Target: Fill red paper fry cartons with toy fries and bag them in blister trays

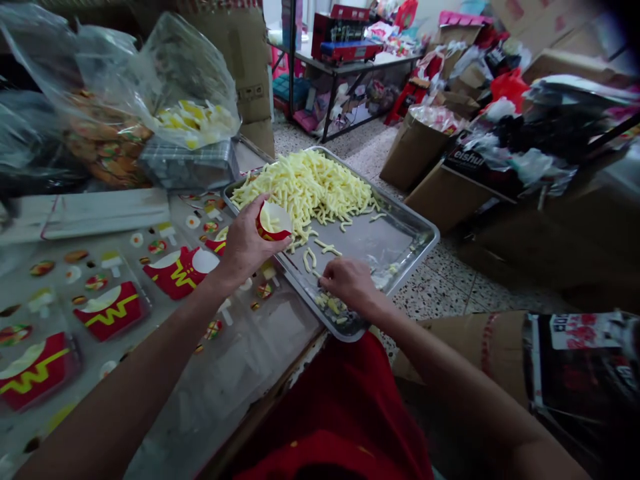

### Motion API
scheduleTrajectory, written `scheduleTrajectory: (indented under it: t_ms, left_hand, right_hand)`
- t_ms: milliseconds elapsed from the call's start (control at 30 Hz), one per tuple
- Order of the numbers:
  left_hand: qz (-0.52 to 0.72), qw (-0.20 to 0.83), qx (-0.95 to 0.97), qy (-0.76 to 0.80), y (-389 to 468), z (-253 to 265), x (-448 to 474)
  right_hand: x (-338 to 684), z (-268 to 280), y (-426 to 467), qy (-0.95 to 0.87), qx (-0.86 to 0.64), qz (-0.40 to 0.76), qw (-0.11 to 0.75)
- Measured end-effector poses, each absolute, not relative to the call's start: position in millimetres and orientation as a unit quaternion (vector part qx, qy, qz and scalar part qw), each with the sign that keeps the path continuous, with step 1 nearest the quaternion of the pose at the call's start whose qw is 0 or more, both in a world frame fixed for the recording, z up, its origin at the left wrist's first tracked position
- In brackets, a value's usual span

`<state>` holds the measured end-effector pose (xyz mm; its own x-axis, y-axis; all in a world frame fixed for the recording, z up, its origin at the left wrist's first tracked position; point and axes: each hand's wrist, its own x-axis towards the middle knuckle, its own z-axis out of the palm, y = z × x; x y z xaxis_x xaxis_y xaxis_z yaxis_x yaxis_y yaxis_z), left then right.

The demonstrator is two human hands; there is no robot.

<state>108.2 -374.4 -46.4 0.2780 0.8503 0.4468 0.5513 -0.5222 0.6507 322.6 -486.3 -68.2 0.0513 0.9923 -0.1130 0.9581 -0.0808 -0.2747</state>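
Centrally, a shallow metal tray [373,243] lies at the edge of the worktop [200,407], its right part extending beyond that edge above the speckled floor [435,290]. A heap of pale yellow fry-shaped pieces [305,187] fills the tray's far portion; a few strands lie loose nearer the person. The left hand [245,243] holds a red carton [275,235] over the tray's left rim, its fingers closed around the outside and the white-lined mouth turned toward the tray; pale pieces show within. The right hand [347,283] is low over the near part of the tray, fingers curled inward; whether they grip a piece cannot be told. Small fragments [333,308] lie just beside it, in the near corner. On the worktop, left of the tray, flat red packets with yellow zigzags [113,310] lie among miniature food shapes [157,247]. Behind these stand clear bags, one containing bun-coloured items [107,147], another yellow-and-white pieces [193,120].
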Motion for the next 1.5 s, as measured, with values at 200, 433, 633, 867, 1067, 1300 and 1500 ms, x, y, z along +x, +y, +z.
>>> scheduleTrajectory:
  t_ms: [200,433,633,867,1067,1300,1500]
  left_hand:
    - [0.365,0.200,0.766,0.489,-386.6,-48.0,87.1]
    - [0.312,0.210,0.795,0.476,-393.3,-52.9,84.7]
    - [0.281,0.194,0.802,0.490,-400.6,-48.0,79.2]
    - [0.211,0.182,0.801,0.530,-410.4,-41.8,78.6]
    - [0.188,0.178,0.819,0.512,-409.8,-46.9,76.8]
    - [0.238,0.184,0.815,0.496,-419.8,-59.6,82.6]
    - [0.281,0.159,0.762,0.562,-446.6,-64.7,90.1]
  right_hand:
    - [351.1,-63.7,-443.4,-0.683,-0.715,0.057,0.140]
    - [361.6,-82.1,-411.5,-0.680,-0.728,0.074,0.048]
    - [334.0,-68.4,-419.7,-0.623,-0.767,0.121,0.096]
    - [266.5,-68.0,-439.9,-0.669,-0.739,0.070,-0.039]
    - [288.4,-71.2,-435.4,-0.652,-0.755,0.076,-0.006]
    - [272.1,-38.7,-432.8,-0.633,-0.667,0.268,0.286]
    - [212.4,-30.3,-455.3,-0.780,-0.606,0.083,0.130]
